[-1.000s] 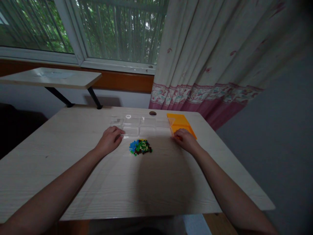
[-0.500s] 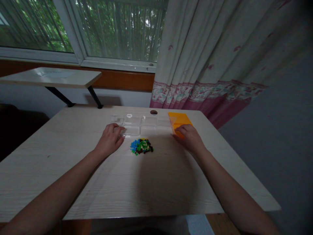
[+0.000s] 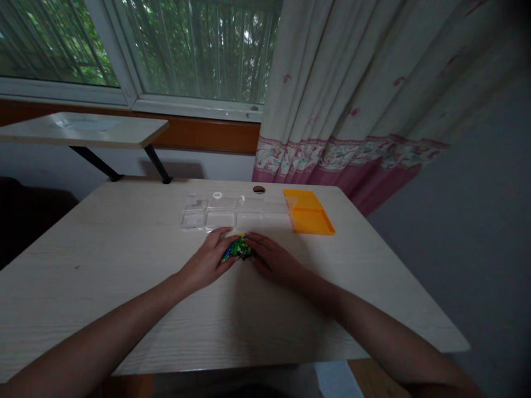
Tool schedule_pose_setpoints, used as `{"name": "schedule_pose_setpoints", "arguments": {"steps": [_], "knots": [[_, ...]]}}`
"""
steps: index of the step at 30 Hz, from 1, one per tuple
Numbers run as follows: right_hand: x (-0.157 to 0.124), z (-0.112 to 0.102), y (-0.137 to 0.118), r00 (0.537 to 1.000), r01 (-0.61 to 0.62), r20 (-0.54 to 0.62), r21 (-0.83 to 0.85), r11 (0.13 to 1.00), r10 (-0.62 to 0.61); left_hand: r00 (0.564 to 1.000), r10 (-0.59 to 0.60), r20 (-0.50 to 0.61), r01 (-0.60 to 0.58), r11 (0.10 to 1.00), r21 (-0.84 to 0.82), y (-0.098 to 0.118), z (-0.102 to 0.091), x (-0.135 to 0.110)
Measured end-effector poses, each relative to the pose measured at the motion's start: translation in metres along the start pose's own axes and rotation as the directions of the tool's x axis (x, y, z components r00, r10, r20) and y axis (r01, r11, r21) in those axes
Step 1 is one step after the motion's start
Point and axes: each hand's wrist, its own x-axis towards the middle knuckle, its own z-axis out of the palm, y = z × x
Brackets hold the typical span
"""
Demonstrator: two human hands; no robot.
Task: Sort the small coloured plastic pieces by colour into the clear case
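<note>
A pile of small plastic building bricks (image 3: 239, 249), blue, green, yellow and dark brown, lies on the desk in front of me. My left hand (image 3: 211, 255) curves against its left side, fingers apart. From the right, my right hand (image 3: 271, 257) presses along the pile with its fingers stretched out. Parts of the pile are hidden under the fingers. Just behind the hands lies a clear plastic tray (image 3: 249, 213) with several compartments. An orange tray (image 3: 310, 213) with a ridge across it touches the clear tray's right end.
The pale wooden desk (image 3: 166, 331) has a round cable hole (image 3: 259, 189) near its back edge. A raised shelf (image 3: 116, 132) on black legs stands at the back left. Behind are a window (image 3: 199, 55) and a floral curtain (image 3: 332, 110).
Both hands have moved inward and toward me, from the ends of the clear tray to the brick pile. The pile is squeezed narrower between them. The orange tray is now uncovered.
</note>
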Motion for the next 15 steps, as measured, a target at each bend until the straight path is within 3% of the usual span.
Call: {"name": "schedule_pose_setpoints", "arguments": {"steps": [8, 15], "knots": [[0.0024, -0.0040, -0.0003, 0.999, 0.022, 0.024, -0.017, 1.000, -0.022, 0.999, -0.035, 0.010, 0.035, 0.995, -0.097, -0.0013, 0.0061, -0.0010], [0.0008, -0.0064, -0.0008, 1.000, -0.020, -0.010, -0.003, 1.000, 0.020, 0.999, 0.029, 0.032, -0.022, 0.979, -0.203, -0.0056, 0.0101, -0.0007]]}}
